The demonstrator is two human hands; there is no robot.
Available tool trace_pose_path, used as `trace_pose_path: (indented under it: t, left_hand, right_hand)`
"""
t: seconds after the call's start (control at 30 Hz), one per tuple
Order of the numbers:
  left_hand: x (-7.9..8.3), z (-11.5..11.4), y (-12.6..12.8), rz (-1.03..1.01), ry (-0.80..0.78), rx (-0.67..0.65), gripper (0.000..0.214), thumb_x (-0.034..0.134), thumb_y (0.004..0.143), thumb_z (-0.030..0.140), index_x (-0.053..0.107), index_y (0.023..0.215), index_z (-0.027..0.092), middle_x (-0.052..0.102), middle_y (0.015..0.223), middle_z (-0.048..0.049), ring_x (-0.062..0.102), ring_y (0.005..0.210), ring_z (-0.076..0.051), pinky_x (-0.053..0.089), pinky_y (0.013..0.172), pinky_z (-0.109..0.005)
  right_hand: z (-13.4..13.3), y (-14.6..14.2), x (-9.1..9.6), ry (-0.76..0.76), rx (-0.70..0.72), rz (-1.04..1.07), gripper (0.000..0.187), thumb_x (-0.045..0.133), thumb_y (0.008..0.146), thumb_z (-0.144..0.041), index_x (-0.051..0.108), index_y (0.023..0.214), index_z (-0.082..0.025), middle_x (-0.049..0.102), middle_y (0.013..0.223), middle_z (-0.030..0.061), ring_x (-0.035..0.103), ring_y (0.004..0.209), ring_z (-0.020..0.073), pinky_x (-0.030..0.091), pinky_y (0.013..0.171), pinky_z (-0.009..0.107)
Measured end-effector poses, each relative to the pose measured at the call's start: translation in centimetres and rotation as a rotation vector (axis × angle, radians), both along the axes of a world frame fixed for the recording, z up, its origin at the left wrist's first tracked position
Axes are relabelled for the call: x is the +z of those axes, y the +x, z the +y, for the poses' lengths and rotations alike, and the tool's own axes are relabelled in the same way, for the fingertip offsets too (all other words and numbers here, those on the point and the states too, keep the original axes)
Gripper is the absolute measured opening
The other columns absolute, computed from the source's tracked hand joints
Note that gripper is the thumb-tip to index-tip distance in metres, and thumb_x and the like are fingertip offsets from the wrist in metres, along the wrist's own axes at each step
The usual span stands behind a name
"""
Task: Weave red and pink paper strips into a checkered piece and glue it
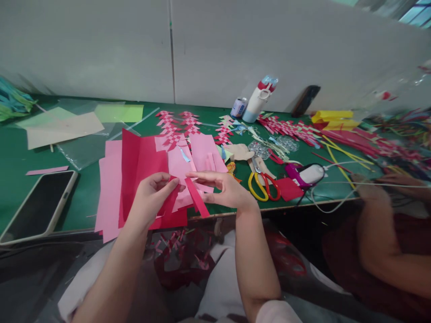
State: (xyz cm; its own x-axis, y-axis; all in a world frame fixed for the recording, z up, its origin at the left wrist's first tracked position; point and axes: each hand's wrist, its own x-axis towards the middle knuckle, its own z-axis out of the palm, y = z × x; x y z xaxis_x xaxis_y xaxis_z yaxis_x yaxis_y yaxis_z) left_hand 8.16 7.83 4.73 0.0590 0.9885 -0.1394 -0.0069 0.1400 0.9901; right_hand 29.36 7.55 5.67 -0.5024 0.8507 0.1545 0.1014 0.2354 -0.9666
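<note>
My left hand (153,193) is closed in a pinch on a piece of red paper (170,202), over the front edge of the table. Facing it, my right hand (224,188) holds a narrow red paper strip (197,199) between thumb and fingers; the strip slants down toward me. Under and beside my hands lie pink paper sheets (109,188) and a creased red sheet (129,161). Behind them are woven pink and red paper pieces (168,128). Scissors with yellow and red handles (264,186) lie to the right of my right hand.
A phone (38,206) lies at the left. At the back stand a can (239,107) and a white bottle (258,102). A white plug (311,174) trails cables on the right. A co-worker's arm (379,224) reaches the table there. Paper scraps (175,240) lie below the edge.
</note>
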Motion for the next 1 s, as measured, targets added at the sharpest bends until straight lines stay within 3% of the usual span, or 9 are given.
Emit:
trace_pose_path:
  t: [0.1, 0.2, 0.37, 0.5, 0.7, 1.0]
  left_hand:
    - [-0.1, 0.1, -0.1, 0.015, 0.022, -0.003, 0.027, 0.075, 0.071, 0.040, 0.062, 0.078, 0.017, 0.074, 0.071, -0.0066, 0.072, 0.076, -0.022, 0.053, 0.066, -0.027]
    - [-0.2, 0.1, -0.2, 0.052, 0.059, 0.002, 0.027, 0.074, 0.072, 0.040, 0.063, 0.078, 0.017, 0.074, 0.071, -0.0061, 0.072, 0.077, -0.022, 0.052, 0.068, -0.027]
    - [-0.2, -0.1, -0.1, 0.090, 0.104, -0.035, 0.025, 0.073, 0.073, 0.039, 0.064, 0.079, 0.016, 0.073, 0.074, -0.0059, 0.071, 0.077, -0.021, 0.052, 0.069, -0.027]
    - [-0.3, -0.1, 0.0, 0.128, 0.109, -0.039, 0.027, 0.074, 0.072, 0.040, 0.067, 0.079, 0.015, 0.073, 0.076, -0.0064, 0.069, 0.075, -0.019, 0.051, 0.067, -0.026]
    - [-0.8, -0.1, 0.5, 0.120, 0.186, 0.053, 0.023, 0.076, 0.070, 0.038, 0.069, 0.073, 0.017, 0.069, 0.068, -0.0009, 0.063, 0.066, -0.013, 0.048, 0.063, -0.022]
    - [-0.8, -0.5, 1.5, 0.017, 0.239, 0.206, 0.017, 0.078, 0.068, 0.031, 0.071, 0.075, 0.018, 0.071, 0.070, -0.0006, 0.064, 0.067, -0.013, 0.050, 0.063, -0.021]
  right_hand:
    - [0.1, -0.1, 0.0, 0.010, -0.053, -0.012, 0.036, 0.055, 0.087, -0.019, 0.065, 0.121, -0.021, 0.066, 0.126, 0.0054, 0.060, 0.118, 0.0190, 0.048, 0.104, 0.036]
    - [0.3, -0.4, -0.2, 0.001, -0.086, -0.038, 0.038, 0.044, 0.087, -0.011, 0.069, 0.113, -0.022, 0.070, 0.117, 0.0031, 0.064, 0.111, 0.0155, 0.049, 0.100, 0.033]
    - [0.5, -1.5, -0.3, 0.044, -0.283, -0.092, 0.022, 0.059, 0.085, -0.027, 0.073, 0.099, -0.017, 0.074, 0.099, 0.0053, 0.068, 0.091, 0.0162, 0.054, 0.083, 0.029]
    - [0.8, -2.3, -0.3, 0.112, -0.367, -0.141, 0.012, 0.066, 0.080, -0.026, 0.072, 0.081, -0.016, 0.074, 0.085, 0.0038, 0.065, 0.077, 0.0142, 0.050, 0.070, 0.025]
    - [1.1, -2.9, -0.7, 0.164, -0.492, -0.141, 0.011, 0.065, 0.080, -0.026, 0.071, 0.077, -0.017, 0.073, 0.083, 0.0028, 0.063, 0.079, 0.0150, 0.046, 0.071, 0.026]
    - [0.9, -3.7, -0.8, 0.194, -0.527, -0.008, 0.017, 0.065, 0.081, -0.034, 0.067, 0.076, -0.018, 0.070, 0.088, 0.0043, 0.064, 0.090, 0.0175, 0.051, 0.077, 0.027]
